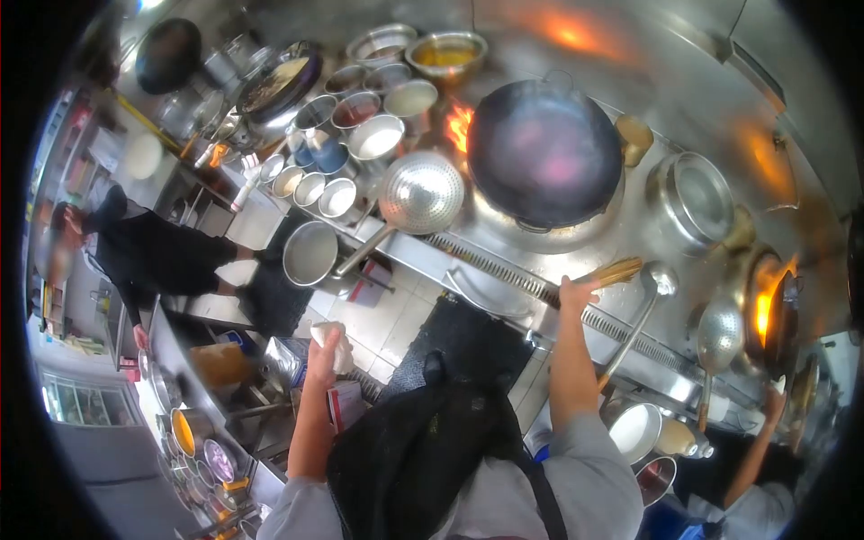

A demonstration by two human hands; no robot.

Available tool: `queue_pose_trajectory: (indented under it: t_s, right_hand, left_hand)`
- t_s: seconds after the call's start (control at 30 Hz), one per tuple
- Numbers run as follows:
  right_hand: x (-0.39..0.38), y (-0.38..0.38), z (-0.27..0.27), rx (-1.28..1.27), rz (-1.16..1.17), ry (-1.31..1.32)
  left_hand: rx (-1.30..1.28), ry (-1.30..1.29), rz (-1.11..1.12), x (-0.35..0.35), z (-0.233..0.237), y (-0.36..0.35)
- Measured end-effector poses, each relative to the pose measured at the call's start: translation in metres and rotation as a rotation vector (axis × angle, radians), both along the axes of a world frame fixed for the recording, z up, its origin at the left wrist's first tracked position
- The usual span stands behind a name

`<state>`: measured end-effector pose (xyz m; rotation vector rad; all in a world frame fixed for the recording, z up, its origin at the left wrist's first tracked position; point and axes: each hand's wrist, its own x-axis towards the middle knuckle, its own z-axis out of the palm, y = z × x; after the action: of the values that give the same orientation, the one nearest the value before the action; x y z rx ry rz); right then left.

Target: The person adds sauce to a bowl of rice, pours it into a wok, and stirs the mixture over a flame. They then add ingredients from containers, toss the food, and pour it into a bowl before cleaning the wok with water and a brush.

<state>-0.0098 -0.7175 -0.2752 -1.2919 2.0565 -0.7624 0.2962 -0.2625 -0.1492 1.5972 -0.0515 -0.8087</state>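
The wok sat on the range with a flame at its left edge and haze over its inside. The right hand was on the wok's near side, its fingers mostly closed on one end of the brush; the bristles pointed right, just short of the ladle. The left hand was well to the near left of the wok, fingers curled around a bunched white cloth. Left of the wok lay a strainer, with a pot near its handle and bowls beyond. Stacked pans stood right of the wok. Far left of it was a person; another person's hand was at the near right.
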Motion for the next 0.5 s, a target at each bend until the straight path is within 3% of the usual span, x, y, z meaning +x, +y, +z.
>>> queue_pose_trajectory:
  t_s: [0.13, 0.2, 0.27, 0.33, 0.4, 0.5]
  right_hand:
    - [-0.045, 0.024, 0.049, -0.024, 0.037, -0.074]
    - [-0.070, 0.048, 0.049, -0.090, 0.097, -0.085]
    - [-0.097, 0.066, 0.014, -0.140, 0.356, 0.001]
    - [-0.094, 0.108, 0.030, -0.148, 0.465, 0.172]
    - [-0.078, 0.131, 0.065, 0.030, 0.432, 0.274]
    - [-0.077, 0.130, 0.064, -0.025, 0.462, 0.299]
  left_hand:
    - [-0.037, 0.058, 0.120, -0.006, -0.016, 0.016]
    - [-0.047, 0.095, 0.131, -0.010, -0.022, 0.010]
    - [-0.059, 0.073, 0.080, -0.010, -0.031, -0.002]
    - [-0.061, 0.120, 0.026, -0.004, -0.042, -0.018]
    - [-0.053, 0.096, -0.047, -0.004, -0.041, -0.043]
    - [-0.137, 0.120, -0.119, -0.006, -0.035, -0.073]
